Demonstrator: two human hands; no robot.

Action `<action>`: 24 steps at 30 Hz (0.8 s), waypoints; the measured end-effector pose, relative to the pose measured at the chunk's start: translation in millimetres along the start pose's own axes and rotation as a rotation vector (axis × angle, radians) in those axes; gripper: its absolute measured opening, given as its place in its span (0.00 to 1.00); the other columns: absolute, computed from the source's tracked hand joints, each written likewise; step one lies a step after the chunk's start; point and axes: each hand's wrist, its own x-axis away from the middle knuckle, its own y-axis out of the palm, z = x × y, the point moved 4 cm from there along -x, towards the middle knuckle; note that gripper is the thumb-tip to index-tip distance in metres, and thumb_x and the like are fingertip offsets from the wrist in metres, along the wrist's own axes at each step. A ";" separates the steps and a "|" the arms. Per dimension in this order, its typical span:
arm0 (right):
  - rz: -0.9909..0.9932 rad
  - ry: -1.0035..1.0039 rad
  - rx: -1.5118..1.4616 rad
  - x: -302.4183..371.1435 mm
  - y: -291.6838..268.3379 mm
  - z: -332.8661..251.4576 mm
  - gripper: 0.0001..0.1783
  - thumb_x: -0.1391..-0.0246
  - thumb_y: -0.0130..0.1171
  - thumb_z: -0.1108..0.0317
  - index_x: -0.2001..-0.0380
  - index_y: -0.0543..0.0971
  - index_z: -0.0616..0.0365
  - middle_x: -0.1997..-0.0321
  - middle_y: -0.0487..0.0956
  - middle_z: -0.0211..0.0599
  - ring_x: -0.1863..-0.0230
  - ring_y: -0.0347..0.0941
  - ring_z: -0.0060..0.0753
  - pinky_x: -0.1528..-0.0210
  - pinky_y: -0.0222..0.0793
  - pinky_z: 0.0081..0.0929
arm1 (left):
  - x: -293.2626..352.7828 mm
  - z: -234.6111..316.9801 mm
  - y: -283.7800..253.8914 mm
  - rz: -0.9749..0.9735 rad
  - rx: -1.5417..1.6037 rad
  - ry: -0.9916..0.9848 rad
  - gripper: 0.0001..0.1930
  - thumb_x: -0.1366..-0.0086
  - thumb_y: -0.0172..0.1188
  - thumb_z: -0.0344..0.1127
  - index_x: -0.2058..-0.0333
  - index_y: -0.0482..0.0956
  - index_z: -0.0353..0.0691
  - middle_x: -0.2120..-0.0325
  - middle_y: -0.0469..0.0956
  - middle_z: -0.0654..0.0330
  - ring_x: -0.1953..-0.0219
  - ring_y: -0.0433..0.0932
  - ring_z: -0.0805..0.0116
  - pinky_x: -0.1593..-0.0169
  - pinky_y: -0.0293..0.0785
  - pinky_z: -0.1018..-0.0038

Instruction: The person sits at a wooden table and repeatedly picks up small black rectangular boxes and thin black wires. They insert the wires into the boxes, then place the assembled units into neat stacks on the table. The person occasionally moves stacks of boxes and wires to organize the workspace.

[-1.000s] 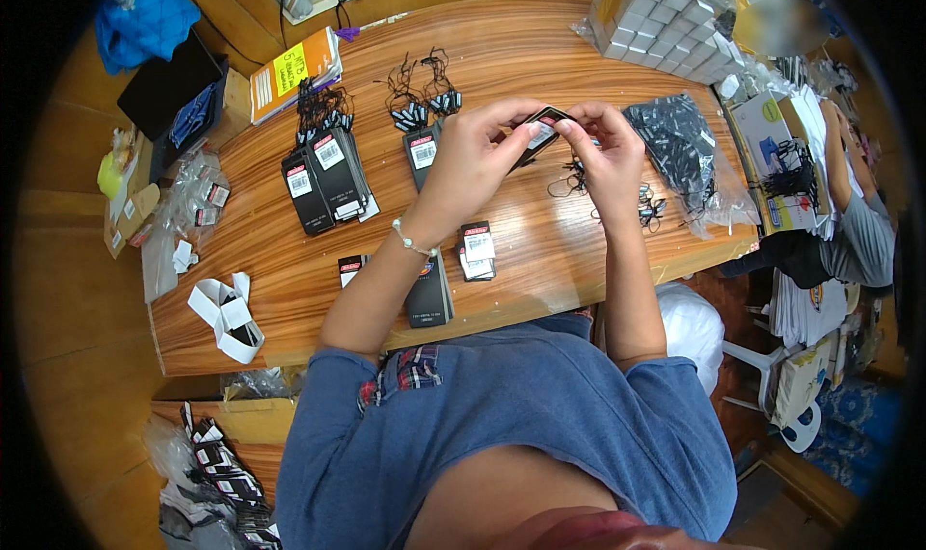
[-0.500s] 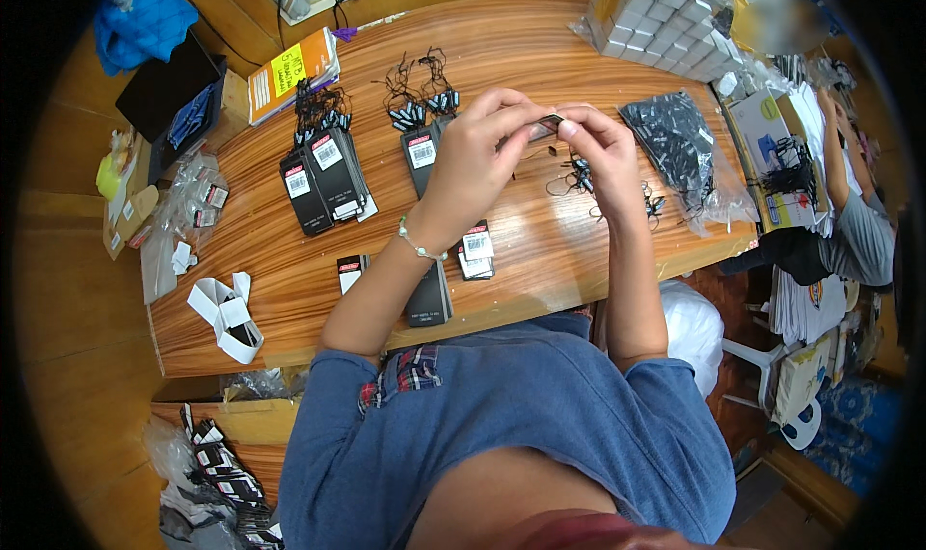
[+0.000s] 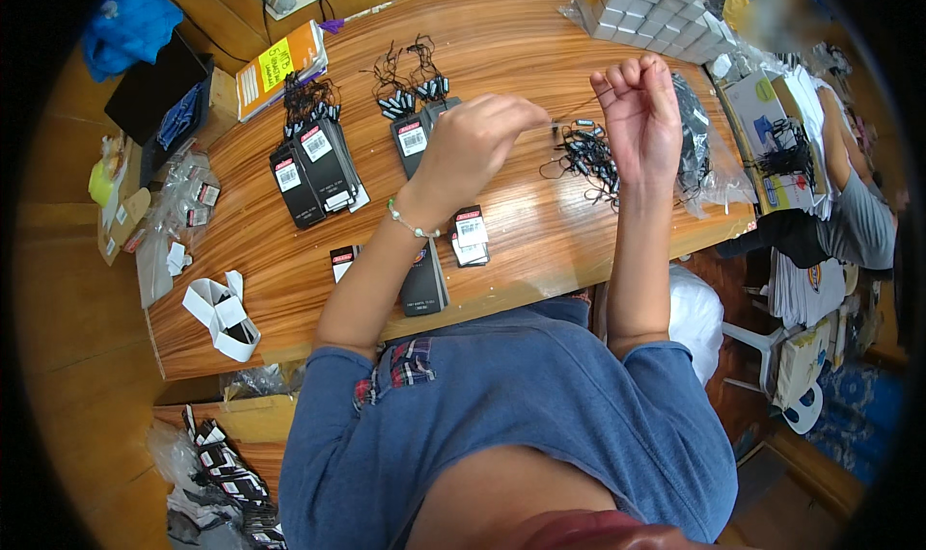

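A thin black tag string runs between my two hands above the table. My left hand, with a beaded bracelet at its wrist, is closed in a pinch at one end of the string; whatever else it grips is hidden behind the fingers. My right hand is raised, palm toward me, its fingers curled together at the other end. Beneath and between them lies a loose heap of black strings with small pale-blue pieces. Stacked black hang tags with strings attached lie just beyond my left hand.
More strung black tags lie to the left. Black tag stacks and a smaller pile sit near the front edge. A plastic bag of black strings is at right, white boxes behind. A co-worker's arm shows far right.
My hands have moved apart. The right one rose and turned palm toward me, stretching the string between them; the left stayed nearly in place. More of the string heap shows.
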 end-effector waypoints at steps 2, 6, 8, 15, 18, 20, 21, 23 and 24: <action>-0.140 0.029 -0.071 -2.1 7.0 -1.9 0.06 0.42 0.46 0.66 0.66 0.69 0.57 0.74 0.70 0.33 0.72 0.65 0.24 0.64 0.64 0.27 | 2.4 -4.7 2.8 -0.017 0.059 -0.113 0.09 0.48 0.57 0.25 0.65 0.77 0.39 0.68 0.77 0.58 0.63 0.75 0.60 0.58 0.71 0.70; -0.170 0.015 0.053 -5.3 24.5 3.0 0.06 0.43 0.48 0.69 0.64 0.69 0.59 0.78 0.69 0.32 0.77 0.63 0.22 0.68 0.64 0.26 | 10.6 -6.1 -4.9 0.029 0.034 -0.192 0.17 0.48 0.61 0.31 0.58 0.74 0.40 0.62 0.76 0.59 0.58 0.74 0.62 0.54 0.69 0.71; -0.178 -0.030 0.128 -8.1 34.8 -0.2 0.07 0.43 0.48 0.71 0.62 0.70 0.60 0.79 0.69 0.32 0.78 0.62 0.21 0.71 0.64 0.23 | 22.2 -7.8 -24.3 0.054 -0.010 -0.237 0.21 0.50 0.62 0.33 0.55 0.72 0.41 0.60 0.76 0.59 0.56 0.73 0.64 0.52 0.69 0.71; -0.114 -0.454 0.375 -32.2 43.2 -57.5 0.04 0.45 0.47 0.75 0.65 0.69 0.62 0.77 0.71 0.37 0.77 0.63 0.26 0.70 0.64 0.25 | 120.8 -29.7 -127.6 -0.088 -0.020 -0.768 0.12 0.45 0.58 0.30 0.61 0.76 0.35 0.66 0.78 0.60 0.62 0.74 0.71 0.58 0.69 0.77; -0.255 -0.446 0.324 -48.4 22.6 -72.8 0.05 0.46 0.46 0.78 0.65 0.69 0.63 0.77 0.72 0.41 0.76 0.64 0.28 0.69 0.63 0.29 | 174.3 -31.6 -144.8 -0.186 -0.001 -0.980 0.14 0.46 0.60 0.35 0.62 0.76 0.35 0.67 0.77 0.59 0.63 0.74 0.69 0.57 0.69 0.74; -0.182 -0.421 0.322 -43.8 24.0 -58.4 0.07 0.47 0.46 0.79 0.64 0.69 0.64 0.75 0.73 0.42 0.76 0.64 0.27 0.69 0.64 0.27 | 201.5 -31.9 -137.3 -0.289 0.011 -1.071 0.18 0.50 0.63 0.35 0.60 0.75 0.35 0.66 0.76 0.60 0.62 0.70 0.70 0.54 0.67 0.74; -0.137 -0.422 0.320 -41.3 27.7 -52.6 0.08 0.48 0.46 0.80 0.63 0.69 0.64 0.75 0.73 0.43 0.76 0.65 0.26 0.69 0.64 0.26 | 214.4 -31.0 -131.9 -0.250 0.048 -1.034 0.24 0.53 0.64 0.31 0.55 0.72 0.37 0.63 0.72 0.61 0.62 0.67 0.70 0.53 0.66 0.75; -0.184 -0.373 0.355 -45.5 37.5 -41.7 0.11 0.50 0.50 0.80 0.61 0.70 0.64 0.74 0.75 0.40 0.75 0.68 0.23 0.72 0.63 0.15 | 227.8 -33.0 -119.8 -0.246 0.054 -1.023 0.37 0.60 0.67 0.25 0.47 0.64 0.40 0.61 0.68 0.61 0.60 0.66 0.68 0.52 0.65 0.75; -0.172 -0.339 0.406 -44.2 41.7 -37.0 0.12 0.50 0.51 0.79 0.60 0.70 0.63 0.74 0.75 0.39 0.75 0.68 0.22 0.73 0.63 0.15 | 235.5 -36.3 -114.6 -0.241 0.030 -0.997 0.40 0.62 0.67 0.23 0.46 0.63 0.41 0.61 0.68 0.61 0.59 0.66 0.67 0.51 0.65 0.74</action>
